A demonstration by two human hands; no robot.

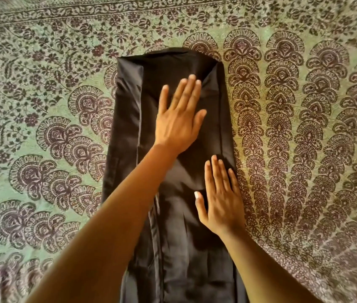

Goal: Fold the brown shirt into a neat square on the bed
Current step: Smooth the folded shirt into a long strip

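The dark brown shirt (127, 119) lies on the bed as a long narrow strip, its sides folded inward, running from the upper middle down to the bottom edge of the view. My left hand (178, 119) rests flat on its upper part, palm down, fingers spread and pointing away from me. Lower and to the right, my right hand (221, 197) lies flat along the strip's right edge, fingers together and extended. Neither hand grips the cloth. My forearms cover part of the shirt's lower half.
The bed is covered by a green bedspread (42, 106) printed with dark paisley and floral patterns, with a border band (107, 12) along the far side. The cover extends on both sides of the shirt.
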